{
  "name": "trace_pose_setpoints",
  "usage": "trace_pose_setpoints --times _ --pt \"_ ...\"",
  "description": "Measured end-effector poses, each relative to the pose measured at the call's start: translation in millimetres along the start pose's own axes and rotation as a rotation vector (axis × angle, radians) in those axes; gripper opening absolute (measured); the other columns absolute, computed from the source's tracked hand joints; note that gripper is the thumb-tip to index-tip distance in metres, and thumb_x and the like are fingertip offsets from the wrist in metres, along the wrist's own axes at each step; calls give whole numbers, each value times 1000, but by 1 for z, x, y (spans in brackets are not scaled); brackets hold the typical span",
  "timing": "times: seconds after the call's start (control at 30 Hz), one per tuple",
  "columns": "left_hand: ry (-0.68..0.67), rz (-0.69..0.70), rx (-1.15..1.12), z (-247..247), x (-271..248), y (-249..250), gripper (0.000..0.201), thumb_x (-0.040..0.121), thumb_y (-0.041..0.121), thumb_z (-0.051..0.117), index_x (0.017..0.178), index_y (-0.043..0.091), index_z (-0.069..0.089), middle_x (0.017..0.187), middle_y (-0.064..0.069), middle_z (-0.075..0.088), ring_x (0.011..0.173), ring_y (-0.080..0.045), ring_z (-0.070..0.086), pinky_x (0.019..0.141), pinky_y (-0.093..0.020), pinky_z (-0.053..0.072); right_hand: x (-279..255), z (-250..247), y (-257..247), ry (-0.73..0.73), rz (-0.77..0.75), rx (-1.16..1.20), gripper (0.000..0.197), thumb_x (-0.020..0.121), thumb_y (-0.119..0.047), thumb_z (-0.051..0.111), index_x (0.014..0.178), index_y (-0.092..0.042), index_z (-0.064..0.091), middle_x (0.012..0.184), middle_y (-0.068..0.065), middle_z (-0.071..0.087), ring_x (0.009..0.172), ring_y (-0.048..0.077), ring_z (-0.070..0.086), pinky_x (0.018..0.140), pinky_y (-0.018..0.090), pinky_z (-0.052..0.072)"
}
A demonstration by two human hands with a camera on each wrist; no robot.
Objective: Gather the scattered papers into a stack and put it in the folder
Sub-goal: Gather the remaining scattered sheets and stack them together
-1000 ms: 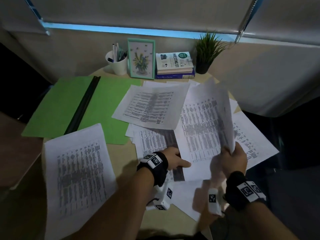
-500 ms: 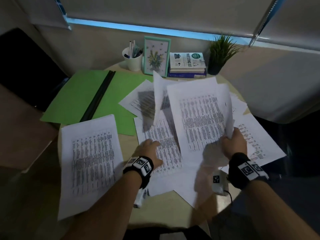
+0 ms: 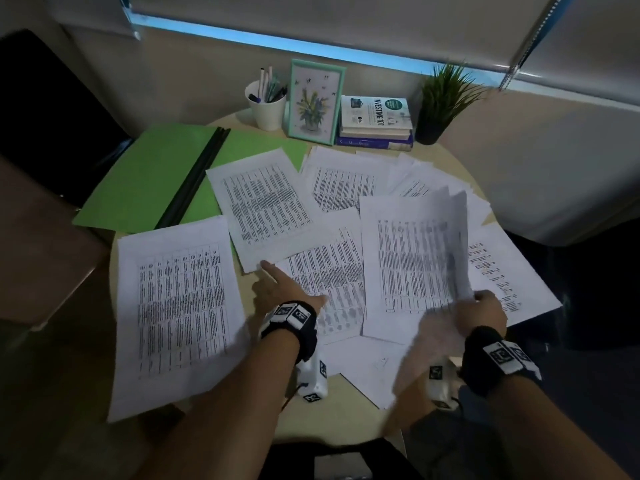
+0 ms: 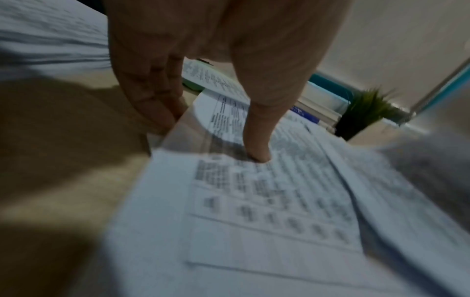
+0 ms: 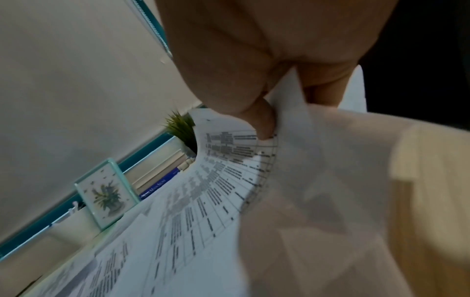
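Observation:
Printed white sheets lie scattered over a round table [image 3: 349,420]. An open green folder [image 3: 149,174] lies at the back left. My left hand [image 3: 291,282] reaches forward with straight fingers; its fingertips [image 4: 165,122] touch the near corner of one sheet [image 3: 266,209] and the thumb [image 4: 257,152] presses on a sheet below [image 3: 329,271]. My right hand [image 3: 481,306] pinches the near right corner of a bundle of sheets [image 3: 412,265], lifted and curled; thumb [image 5: 264,124] on top, fingers beneath. Another sheet [image 3: 176,306] lies alone at the left and hangs over the table edge.
Along the back stand a white pen cup [image 3: 265,105], a framed flower picture [image 3: 313,100], a pile of books [image 3: 375,121] and a potted plant [image 3: 440,102]. A dark chair [image 3: 41,98] is at the left. More loose sheets [image 3: 509,278] spread under and right of the held bundle.
The sheet that stood on edge in the middle has dropped flat, partly over the folder. My left hand has moved forward to its near corner. My right hand still holds the bundle.

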State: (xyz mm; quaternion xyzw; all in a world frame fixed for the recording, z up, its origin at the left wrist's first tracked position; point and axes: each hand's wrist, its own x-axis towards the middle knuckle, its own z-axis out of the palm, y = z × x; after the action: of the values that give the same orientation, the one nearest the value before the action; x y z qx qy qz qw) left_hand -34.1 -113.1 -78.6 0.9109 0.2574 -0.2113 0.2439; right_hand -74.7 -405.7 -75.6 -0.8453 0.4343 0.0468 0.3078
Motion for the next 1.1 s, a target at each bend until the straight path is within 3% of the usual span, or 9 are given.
trace_pose_setpoints --times 0.13,0.23,0.33,0.5,0.6,0.7,0.83,1.0,1.1 --pt "-11 -6 -116 14 -14 7 117 75 24 81 150 12 -8 155 -14 18 134 -36 36 100 -39 45 -1 -13 -11 87 -86 147 23 93 -11 52 116 -10 54 98 16 60 84 27 51 74 32 38" --pt "-39 12 -170 22 -15 9 91 70 24 78 143 16 24 139 -9 45 112 -33 58 90 -39 53 3 -20 -16 117 -169 225 24 90 -3 49 113 -8 55 90 10 56 82 29 51 73 34 38" --pt "-121 85 -215 26 -15 7 48 61 34 81 103 19 62 95 3 69 75 -17 68 71 -33 59 12 -27 -19 73 -219 292 20 88 0 51 106 -3 59 91 14 58 83 28 52 72 33 38" --pt "-246 64 -243 19 -17 -1 10 82 30 67 86 24 60 99 1 61 89 -23 58 91 -31 48 21 -20 -15 -117 -170 241 27 87 -2 56 112 -6 63 105 18 65 89 30 58 79 37 49" --pt "-243 25 -304 15 -14 -1 39 84 26 64 123 22 59 112 1 63 95 -23 60 90 -27 46 15 -8 -7 -238 -124 60 30 87 1 55 116 3 62 110 22 64 95 32 58 82 35 46" --pt "-301 30 -304 9 -12 3 35 85 31 57 118 23 63 121 0 65 100 -25 61 92 -30 47 4 3 -4 -380 -105 -147 23 89 -3 54 107 7 63 105 22 65 95 31 59 81 32 45" --pt "-372 16 -364 0 -22 13 73 77 65 58 136 23 50 134 -2 55 116 -26 54 93 -31 43 -1 9 -7 -578 -61 -298 25 80 -9 64 103 0 67 94 13 70 85 27 67 75 36 59" --pt "-371 171 -275 -13 -42 39 46 95 29 59 136 11 49 132 -5 57 116 -23 55 74 -18 35 -4 -6 -24 -693 -19 -343 31 74 -23 81 97 -9 66 86 6 69 77 20 63 60 28 54" --pt "-397 275 -325 -28 -41 47 40 95 25 59 132 14 52 128 0 58 106 -17 54 79 -19 38 10 -22 -41 -647 -12 -137 18 81 -15 75 95 -9 64 90 6 71 82 21 65 59 25 45"
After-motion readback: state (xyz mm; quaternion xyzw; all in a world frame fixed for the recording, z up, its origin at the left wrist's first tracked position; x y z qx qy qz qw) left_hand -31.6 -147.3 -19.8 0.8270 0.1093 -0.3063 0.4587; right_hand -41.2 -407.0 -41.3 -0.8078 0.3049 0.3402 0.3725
